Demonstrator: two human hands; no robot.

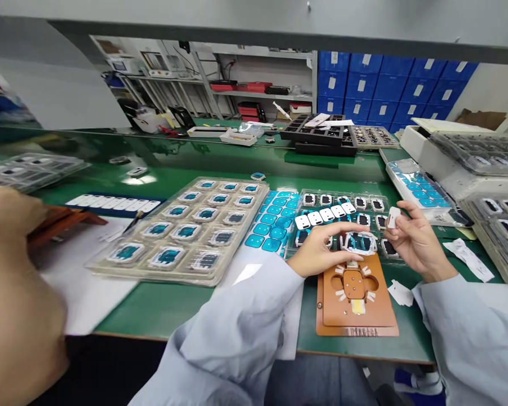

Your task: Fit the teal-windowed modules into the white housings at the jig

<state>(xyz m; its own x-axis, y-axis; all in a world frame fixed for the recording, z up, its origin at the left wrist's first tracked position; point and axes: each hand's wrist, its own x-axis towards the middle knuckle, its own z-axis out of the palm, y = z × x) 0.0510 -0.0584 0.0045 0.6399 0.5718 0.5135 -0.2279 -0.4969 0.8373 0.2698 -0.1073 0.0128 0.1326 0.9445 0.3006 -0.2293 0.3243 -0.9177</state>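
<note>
Pinching a white tab [392, 217] in the right hand [418, 242], fingers narrow, the person touches a blue-lined module [360, 242] with the left hand [321, 248], grip unclear, above an orange jig [355, 299].

Blue-filmed module [359, 242], white-rimmed, under left hand [321, 251], small white tab [393, 217], pinched in right hand [420, 242]

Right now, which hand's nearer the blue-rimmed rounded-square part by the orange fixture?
Left hand: its fingertips rest on the blue-rimmed rounded-square part. Right hand sits farther off, to the part's right, pinching a small white piece.
</note>
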